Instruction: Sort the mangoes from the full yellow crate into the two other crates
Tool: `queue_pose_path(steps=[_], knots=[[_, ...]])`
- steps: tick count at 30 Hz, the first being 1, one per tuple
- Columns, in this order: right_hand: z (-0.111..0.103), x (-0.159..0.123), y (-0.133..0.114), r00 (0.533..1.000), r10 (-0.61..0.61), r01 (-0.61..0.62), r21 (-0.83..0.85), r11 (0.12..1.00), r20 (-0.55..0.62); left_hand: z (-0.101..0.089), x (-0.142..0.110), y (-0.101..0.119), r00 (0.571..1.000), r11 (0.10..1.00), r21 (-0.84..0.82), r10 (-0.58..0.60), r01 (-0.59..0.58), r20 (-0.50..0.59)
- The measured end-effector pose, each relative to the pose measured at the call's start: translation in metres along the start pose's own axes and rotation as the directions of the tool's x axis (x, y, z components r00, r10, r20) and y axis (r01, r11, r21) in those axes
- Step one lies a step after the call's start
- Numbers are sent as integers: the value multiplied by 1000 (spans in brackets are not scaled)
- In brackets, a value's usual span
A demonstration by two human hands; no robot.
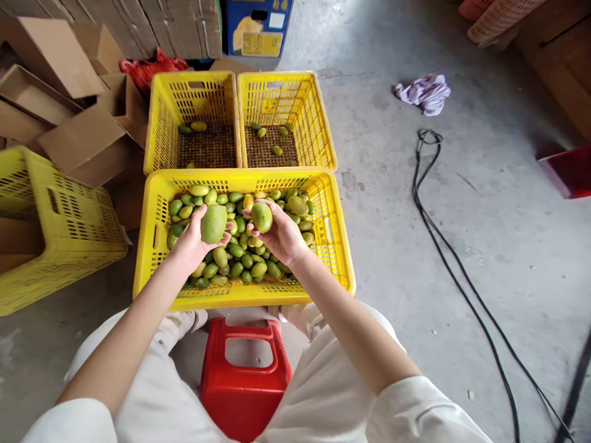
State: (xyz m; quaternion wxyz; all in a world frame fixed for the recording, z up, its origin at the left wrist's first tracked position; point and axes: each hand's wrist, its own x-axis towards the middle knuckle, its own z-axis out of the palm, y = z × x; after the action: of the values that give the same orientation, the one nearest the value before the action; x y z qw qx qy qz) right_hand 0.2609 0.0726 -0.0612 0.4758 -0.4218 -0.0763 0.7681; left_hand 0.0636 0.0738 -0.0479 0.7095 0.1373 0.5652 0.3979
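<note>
My left hand [192, 237] is closed around a large green mango [213, 224], held above the front yellow crate [240, 300]. A smaller green mango [262, 217] rests in the fingers of my right hand [285, 235], a short way to the right. Below both hands, a heap of green and yellowish mangoes [247, 261] spreads over the bottom of this crate. Part of the heap is hidden behind my hands.
Two yellow crates [194, 80] with a few mangoes stand behind the front one. Cardboard boxes [87, 144] and another yellow crate [74, 203] lie left. Between my legs is a red stool [244, 384]. A black cable [455, 264] and crumpled cloth [423, 93] lie right.
</note>
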Motion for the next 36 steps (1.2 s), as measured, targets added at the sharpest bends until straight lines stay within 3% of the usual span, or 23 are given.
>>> queue_pose_path(steps=[7,13,20,25,32,36], knots=[[1,-3,-3,996,83,-84,32,996,26,-4,2,-1,999,1000,-14,-10,10,33],[3,-7,-5,999,45,-45,9,999,20,-6,0,-7,997,999,10,41,-42,58],[2,-3,-2,999,11,-11,-2,1000,32,-9,-5,4,994,997,37,65,-68,82],[1,-2,0,999,-45,45,-4,999,-2,-7,-5,5,997,999,8,53,-53,51],[0,-2,-1,999,44,-44,-49,998,-2,-8,-4,6,997,995,-66,69,-71,-34],[-2,1,0,1000,24,-25,-72,997,-15,-5,-6,8,995,992,-99,74,-80,-68]])
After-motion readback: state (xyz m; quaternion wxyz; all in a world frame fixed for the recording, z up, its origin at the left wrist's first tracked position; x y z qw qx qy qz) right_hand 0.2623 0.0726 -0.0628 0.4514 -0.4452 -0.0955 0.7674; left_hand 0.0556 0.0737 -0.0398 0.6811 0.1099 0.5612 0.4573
